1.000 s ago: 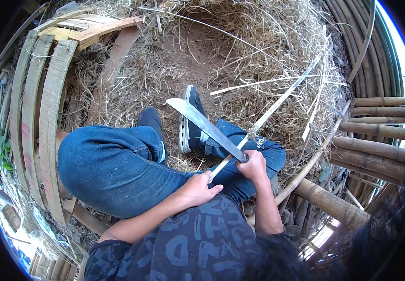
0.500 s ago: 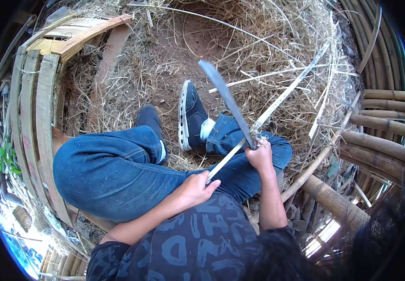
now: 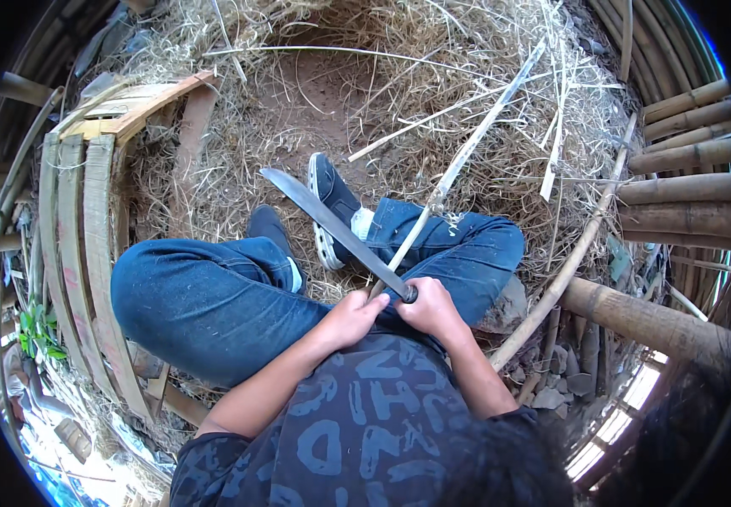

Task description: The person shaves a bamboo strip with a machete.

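Note:
A long machete [image 3: 332, 221] with a dark blade slants up and left across my shins. Its handle is in the closed fist of my right hand [image 3: 430, 306], close to my belly. Just left of it, my left hand [image 3: 354, 318] grips the near end of a pale bamboo strip [image 3: 470, 149]. The strip runs away up and right over my bent leg, and shavings cling to its middle. Near my hands the blade crosses the strip; whether the edge touches it I cannot tell. The strip's held end is hidden by my fingers.
A wooden slatted crate [image 3: 87, 228] stands at the left. Cut bamboo strips [image 3: 556, 139] lie on the shavings [image 3: 433, 101] ahead. Bamboo poles [image 3: 678, 203] line the right side, with a thick bamboo pole [image 3: 636, 317] and stones [image 3: 551, 395] near my right knee.
My right hand has drawn the machete back toward my body, beside my left hand. The blade now points further left and lies lower. My left hand keeps its hold on the bamboo strip.

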`<action>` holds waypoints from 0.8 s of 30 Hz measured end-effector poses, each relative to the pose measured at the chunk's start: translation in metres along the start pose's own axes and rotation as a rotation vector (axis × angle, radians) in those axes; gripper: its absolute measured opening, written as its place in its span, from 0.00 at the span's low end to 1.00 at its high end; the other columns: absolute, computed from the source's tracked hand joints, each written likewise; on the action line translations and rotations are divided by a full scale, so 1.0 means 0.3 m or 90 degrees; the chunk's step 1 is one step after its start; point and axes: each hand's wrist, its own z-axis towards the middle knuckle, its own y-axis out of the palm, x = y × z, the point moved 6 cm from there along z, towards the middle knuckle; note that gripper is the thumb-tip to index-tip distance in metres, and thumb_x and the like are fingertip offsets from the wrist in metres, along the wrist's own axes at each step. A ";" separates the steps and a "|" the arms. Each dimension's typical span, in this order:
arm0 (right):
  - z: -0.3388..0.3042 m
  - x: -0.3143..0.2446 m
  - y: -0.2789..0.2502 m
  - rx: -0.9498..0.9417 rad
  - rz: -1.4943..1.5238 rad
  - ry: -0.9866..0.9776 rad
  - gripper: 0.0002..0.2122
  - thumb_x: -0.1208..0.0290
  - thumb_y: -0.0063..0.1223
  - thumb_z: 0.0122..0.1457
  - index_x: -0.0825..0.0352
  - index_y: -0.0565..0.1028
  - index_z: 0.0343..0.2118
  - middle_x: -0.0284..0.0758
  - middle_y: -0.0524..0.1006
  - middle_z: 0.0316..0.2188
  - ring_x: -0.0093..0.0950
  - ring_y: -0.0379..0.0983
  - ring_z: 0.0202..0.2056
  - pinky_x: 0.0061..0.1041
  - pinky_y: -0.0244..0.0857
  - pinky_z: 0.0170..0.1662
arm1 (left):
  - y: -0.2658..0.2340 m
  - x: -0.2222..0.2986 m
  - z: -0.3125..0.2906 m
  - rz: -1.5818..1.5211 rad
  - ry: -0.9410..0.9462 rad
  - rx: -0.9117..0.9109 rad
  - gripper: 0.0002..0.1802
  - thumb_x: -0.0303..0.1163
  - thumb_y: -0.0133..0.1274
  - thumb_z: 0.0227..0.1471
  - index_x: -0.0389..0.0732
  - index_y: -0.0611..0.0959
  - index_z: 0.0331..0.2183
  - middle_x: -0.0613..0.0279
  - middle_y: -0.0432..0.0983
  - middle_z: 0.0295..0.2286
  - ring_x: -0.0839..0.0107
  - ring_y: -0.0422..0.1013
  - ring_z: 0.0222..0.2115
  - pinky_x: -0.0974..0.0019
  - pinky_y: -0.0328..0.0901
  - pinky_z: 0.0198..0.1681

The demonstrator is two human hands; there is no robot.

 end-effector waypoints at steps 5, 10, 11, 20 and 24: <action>-0.025 0.024 0.019 0.008 0.072 -0.067 0.22 0.62 0.61 0.41 0.73 0.79 0.38 0.54 0.78 0.29 0.47 0.77 0.36 0.38 0.70 0.42 | 0.035 -0.013 -0.050 -0.291 -0.153 -0.123 0.14 0.43 0.37 0.65 0.46 0.69 0.31 0.80 0.51 0.14 0.87 0.44 0.11 0.77 0.39 0.12; -0.080 0.000 0.008 0.108 0.098 -0.133 0.24 0.57 0.64 0.43 0.73 0.78 0.38 0.53 0.78 0.27 0.46 0.78 0.34 0.37 0.70 0.39 | 0.061 -0.010 -0.084 -0.253 -0.150 -0.176 0.10 0.44 0.37 0.65 0.53 0.67 0.33 0.79 0.50 0.16 0.87 0.43 0.12 0.78 0.38 0.12; -0.082 0.016 0.013 0.132 0.116 -0.124 0.24 0.55 0.64 0.44 0.73 0.78 0.37 0.52 0.78 0.27 0.45 0.78 0.33 0.37 0.70 0.38 | 0.058 -0.016 -0.079 -0.248 -0.148 -0.176 0.10 0.44 0.37 0.65 0.53 0.67 0.33 0.79 0.50 0.16 0.87 0.43 0.12 0.78 0.38 0.12; -0.057 -0.059 0.044 0.062 0.138 -0.082 0.26 0.45 0.50 0.58 0.71 0.79 0.32 0.51 0.76 0.21 0.46 0.77 0.28 0.38 0.66 0.31 | 0.002 -0.044 -0.085 -0.218 -0.128 -0.067 0.11 0.44 0.39 0.63 0.51 0.67 0.31 0.79 0.51 0.15 0.86 0.43 0.10 0.76 0.37 0.11; -0.012 -0.092 0.077 0.036 0.103 -0.075 0.28 0.43 0.49 0.57 0.71 0.80 0.30 0.50 0.77 0.21 0.47 0.76 0.30 0.39 0.67 0.34 | -0.063 -0.113 -0.019 0.070 0.186 0.085 0.14 0.40 0.39 0.63 0.40 0.74 0.39 0.66 0.67 0.17 0.72 0.64 0.16 0.66 0.58 0.20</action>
